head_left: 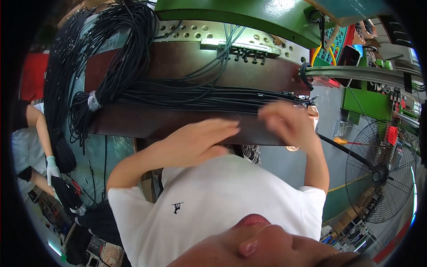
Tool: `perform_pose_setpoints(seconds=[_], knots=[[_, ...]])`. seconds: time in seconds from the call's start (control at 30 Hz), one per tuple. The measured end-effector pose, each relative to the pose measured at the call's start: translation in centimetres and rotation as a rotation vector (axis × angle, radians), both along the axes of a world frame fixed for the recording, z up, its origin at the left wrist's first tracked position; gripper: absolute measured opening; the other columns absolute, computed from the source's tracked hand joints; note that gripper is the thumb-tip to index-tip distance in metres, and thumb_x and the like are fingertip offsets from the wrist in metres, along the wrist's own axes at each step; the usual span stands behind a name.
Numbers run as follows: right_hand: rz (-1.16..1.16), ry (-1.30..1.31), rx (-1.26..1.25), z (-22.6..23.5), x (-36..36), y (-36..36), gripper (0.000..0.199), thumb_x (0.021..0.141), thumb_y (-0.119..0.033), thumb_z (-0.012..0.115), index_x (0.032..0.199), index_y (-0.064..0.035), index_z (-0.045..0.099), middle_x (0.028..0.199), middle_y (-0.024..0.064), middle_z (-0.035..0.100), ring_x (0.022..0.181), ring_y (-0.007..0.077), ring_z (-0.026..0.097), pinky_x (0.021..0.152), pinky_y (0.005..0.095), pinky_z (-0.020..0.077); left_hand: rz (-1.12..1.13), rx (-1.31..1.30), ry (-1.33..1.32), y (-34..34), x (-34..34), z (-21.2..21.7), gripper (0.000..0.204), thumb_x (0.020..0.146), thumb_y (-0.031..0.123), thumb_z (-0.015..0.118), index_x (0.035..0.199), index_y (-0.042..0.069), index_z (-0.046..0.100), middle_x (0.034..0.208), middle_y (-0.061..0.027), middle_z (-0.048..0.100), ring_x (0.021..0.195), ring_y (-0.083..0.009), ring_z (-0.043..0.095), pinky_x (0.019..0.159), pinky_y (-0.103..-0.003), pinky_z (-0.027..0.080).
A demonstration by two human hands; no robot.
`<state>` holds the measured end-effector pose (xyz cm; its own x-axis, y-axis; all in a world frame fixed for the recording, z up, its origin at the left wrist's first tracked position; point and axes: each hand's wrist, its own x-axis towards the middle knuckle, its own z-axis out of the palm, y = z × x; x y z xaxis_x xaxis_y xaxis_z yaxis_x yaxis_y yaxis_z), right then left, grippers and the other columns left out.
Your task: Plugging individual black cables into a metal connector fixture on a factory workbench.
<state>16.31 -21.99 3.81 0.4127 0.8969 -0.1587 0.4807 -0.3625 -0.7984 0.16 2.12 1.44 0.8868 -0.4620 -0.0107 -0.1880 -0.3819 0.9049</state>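
My left hand (198,140) hovers over the near edge of the brown board (147,122), its fingers stretched out and thumb apart, holding nothing I can see. To its right is my right hand (289,124), blurred by motion, with fingers bent inward; whether they hold anything is unclear. It is nearest the cable ends at the right of a bundle of black cables (191,99), which stretches across the board. Behind the bundle, a metal clamping fixture (242,48) sits against the perforated plate, with several thin cables (213,64) running from it.
A green machine body (231,15) overhangs the back. Thick coils of black cable (133,49) hang at the left, one tied with clear wrap (94,101). A gloved co-worker's hand (52,169) holds cables there. A fan (380,171) and a metal rail (356,72) stand right.
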Motion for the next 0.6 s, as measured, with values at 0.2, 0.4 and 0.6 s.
perform_pose_setpoints(seconds=[0.2, 0.4, 0.6], knots=[[-0.071, -1.008, 0.188, -6.0, 6.2, 5.0, 0.035, 0.077, -0.013, 0.07, 0.111, -0.009, 0.061, 0.115, 0.008, 0.059, 0.108, 0.0265, 0.055, 0.09, 0.0372, 0.0458, 0.395, 0.761, -0.405, -4.4, 5.4, -3.1, 0.068, 0.081, 0.039, 0.063, 0.132, -0.003, 0.044, 0.14, -0.0195, 0.04, 0.126, -0.034, 0.043, 0.103, -0.044, 0.036], [-0.984, -0.604, 0.26, -4.9, 1.5, -9.4, 0.019, 0.082, 0.0, 0.064, 0.101, 0.0006, 0.06, 0.101, 0.0102, 0.063, 0.096, 0.0296, 0.06, 0.087, 0.0367, 0.0462, 0.379, 0.758, -0.502, 0.3, 4.5, -3.1, 0.044, 0.074, 0.018, 0.07, 0.115, 0.003, 0.059, 0.113, -0.0094, 0.059, 0.093, -0.0242, 0.058, 0.076, -0.032, 0.049], [-1.076, -0.885, 0.039, -9.3, -6.2, -12.5, 0.036, 0.082, -0.003, 0.065, 0.116, 0.0019, 0.056, 0.113, 0.0171, 0.058, 0.106, 0.0334, 0.055, 0.092, 0.0428, 0.0439, 0.505, 0.278, -0.232, 1.9, 7.2, -0.8, 0.018, 0.077, 0.011, 0.07, 0.095, 0.008, 0.068, 0.081, -0.0082, 0.066, 0.076, -0.0242, 0.061, 0.065, -0.033, 0.049]])
